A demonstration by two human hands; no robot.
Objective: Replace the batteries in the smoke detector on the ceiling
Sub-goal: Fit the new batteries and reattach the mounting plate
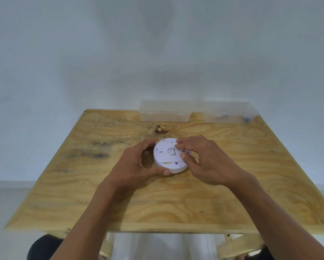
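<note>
- The white smoke detector lies back-side up on the plywood table, just past its centre.
- The left hand cups its rim from 9 o'clock, thumb at 6 o'clock.
- The right hand grips from 3 o'clock, fingertips on top.
- Two clear plastic bins sit at the table's 12 o'clock edge.

Soft even daylight, warped edges
</note>
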